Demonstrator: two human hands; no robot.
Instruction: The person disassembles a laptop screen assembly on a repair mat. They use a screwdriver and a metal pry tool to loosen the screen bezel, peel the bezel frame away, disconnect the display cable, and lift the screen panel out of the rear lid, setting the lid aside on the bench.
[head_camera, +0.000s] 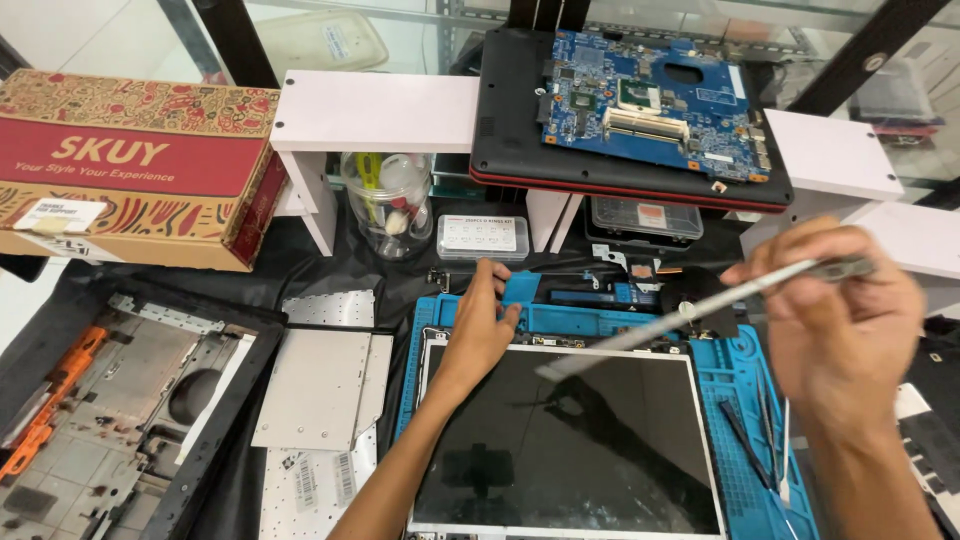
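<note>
A cluttered repair desk (330, 265) lay under a blue work mat (745, 400), with a bare blue circuit board (650, 100) on a dark laptop shell at the far side and a patterned red box (140, 165) far left. A dark laptop screen panel (565, 440) lay flat on the mat, near centre. The left hand (485, 325) pressed its fingers on the panel's far-left corner, steadying it. The right hand (845, 320) had its fingers pinched around a thin grey brush (690, 310), the tip over the panel's far edge. The step looked like cleaning the panel; continuing would call for light strokes along that edge.
</note>
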